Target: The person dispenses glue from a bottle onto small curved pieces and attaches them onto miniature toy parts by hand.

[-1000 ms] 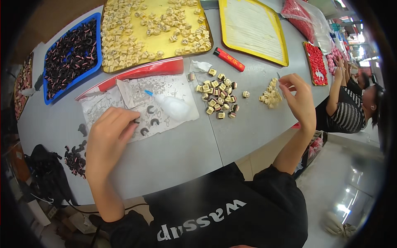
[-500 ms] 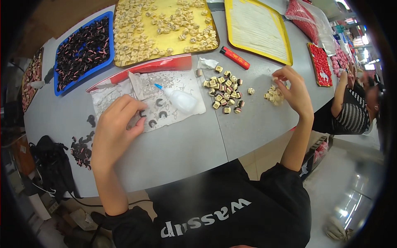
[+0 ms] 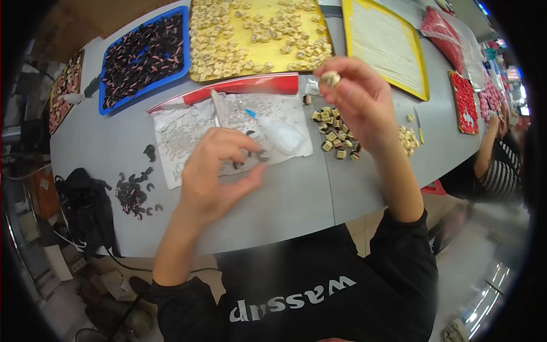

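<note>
Cream piece [image 3: 330,80] newly up in the right hand [image 3: 364,102]

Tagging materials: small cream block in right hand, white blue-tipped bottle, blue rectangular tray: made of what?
Cream block: perhaps resin or rubber, matte; no clear highlights, though blurred.
White bottle: likely soft plastic, smooth; milky, translucent-looking walls.
Blue tray: probably rigid plastic, smooth; even colour, rounded corners.

1. Cream block piece [image 3: 329,80]: small, chunky, with darker markings; held off the table at the fingertips of the right hand [image 3: 364,105].
2. Dark curved piece [image 3: 263,156]: small, between thumb and forefinger of the left hand [image 3: 219,165]; from here I cannot confirm whether it is gripped.
3. Other dark curved pieces [image 3: 250,133]: beside those fingers, partly hidden.
</note>
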The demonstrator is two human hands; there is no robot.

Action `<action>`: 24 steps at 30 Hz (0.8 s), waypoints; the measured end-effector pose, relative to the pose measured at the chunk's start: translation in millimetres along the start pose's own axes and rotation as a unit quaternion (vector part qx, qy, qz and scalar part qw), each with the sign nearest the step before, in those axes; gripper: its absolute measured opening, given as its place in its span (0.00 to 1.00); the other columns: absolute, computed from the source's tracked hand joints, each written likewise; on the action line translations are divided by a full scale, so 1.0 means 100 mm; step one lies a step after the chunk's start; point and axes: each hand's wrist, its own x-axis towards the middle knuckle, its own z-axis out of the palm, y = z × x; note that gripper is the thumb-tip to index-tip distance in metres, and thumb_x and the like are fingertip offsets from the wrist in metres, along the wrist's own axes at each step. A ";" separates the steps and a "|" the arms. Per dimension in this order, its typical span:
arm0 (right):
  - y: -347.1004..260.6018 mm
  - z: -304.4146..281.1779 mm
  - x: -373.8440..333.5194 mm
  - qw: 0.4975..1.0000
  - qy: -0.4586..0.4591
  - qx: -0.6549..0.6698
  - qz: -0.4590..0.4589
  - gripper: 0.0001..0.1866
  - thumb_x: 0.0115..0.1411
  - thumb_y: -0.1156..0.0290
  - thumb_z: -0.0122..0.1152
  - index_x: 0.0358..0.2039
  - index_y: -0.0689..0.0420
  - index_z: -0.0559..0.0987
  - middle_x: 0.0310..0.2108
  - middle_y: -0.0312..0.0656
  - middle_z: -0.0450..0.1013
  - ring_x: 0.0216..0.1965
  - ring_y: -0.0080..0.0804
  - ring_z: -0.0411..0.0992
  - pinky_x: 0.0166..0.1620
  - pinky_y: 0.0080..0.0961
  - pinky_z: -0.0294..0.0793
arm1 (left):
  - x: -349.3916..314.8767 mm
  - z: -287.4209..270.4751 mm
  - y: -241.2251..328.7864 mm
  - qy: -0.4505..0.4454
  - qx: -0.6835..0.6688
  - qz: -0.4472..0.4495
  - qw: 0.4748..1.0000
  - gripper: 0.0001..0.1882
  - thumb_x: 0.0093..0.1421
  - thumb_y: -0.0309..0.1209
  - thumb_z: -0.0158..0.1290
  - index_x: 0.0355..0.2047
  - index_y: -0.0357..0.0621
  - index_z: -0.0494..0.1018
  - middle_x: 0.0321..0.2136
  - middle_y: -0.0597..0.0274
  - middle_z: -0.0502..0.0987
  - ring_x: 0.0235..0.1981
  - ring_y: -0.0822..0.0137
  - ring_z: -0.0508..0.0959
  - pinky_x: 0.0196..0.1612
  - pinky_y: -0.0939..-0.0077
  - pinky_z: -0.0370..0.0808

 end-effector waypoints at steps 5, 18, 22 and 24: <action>0.21 0.15 -0.19 0.991 -0.039 -0.104 0.072 0.11 0.55 0.83 0.60 0.40 0.66 0.77 0.41 0.41 0.71 0.39 0.23 0.72 0.40 0.20 0.73 | -0.10 0.19 0.00 0.063 -0.034 0.014 0.997 0.24 0.41 0.16 0.65 0.34 0.43 0.63 0.32 0.54 0.78 0.33 0.58 0.78 0.36 0.68 0.75; 0.19 0.27 -0.29 0.982 -0.105 -0.061 0.147 0.11 0.55 0.87 0.59 0.40 0.68 0.76 0.40 0.44 0.72 0.43 0.27 0.73 0.48 0.23 0.75 | -0.18 0.27 0.05 0.088 -0.027 -0.013 0.996 0.23 0.37 0.19 0.68 0.30 0.42 0.66 0.35 0.59 0.80 0.36 0.59 0.79 0.34 0.73 0.77; 0.19 0.29 -0.32 0.971 -0.084 0.005 0.226 0.11 0.54 0.85 0.62 0.39 0.66 0.75 0.40 0.45 0.71 0.41 0.27 0.72 0.46 0.23 0.73 | -0.18 0.27 0.08 0.084 -0.021 -0.025 0.996 0.20 0.37 0.19 0.69 0.25 0.43 0.67 0.35 0.62 0.80 0.37 0.61 0.79 0.34 0.75 0.77; 0.20 0.28 -0.34 0.967 -0.084 0.023 0.240 0.11 0.55 0.86 0.60 0.40 0.67 0.75 0.41 0.44 0.72 0.43 0.27 0.73 0.49 0.25 0.73 | -0.16 0.25 0.09 0.061 0.000 0.000 0.998 0.20 0.36 0.20 0.69 0.24 0.43 0.67 0.35 0.62 0.80 0.37 0.62 0.79 0.33 0.76 0.77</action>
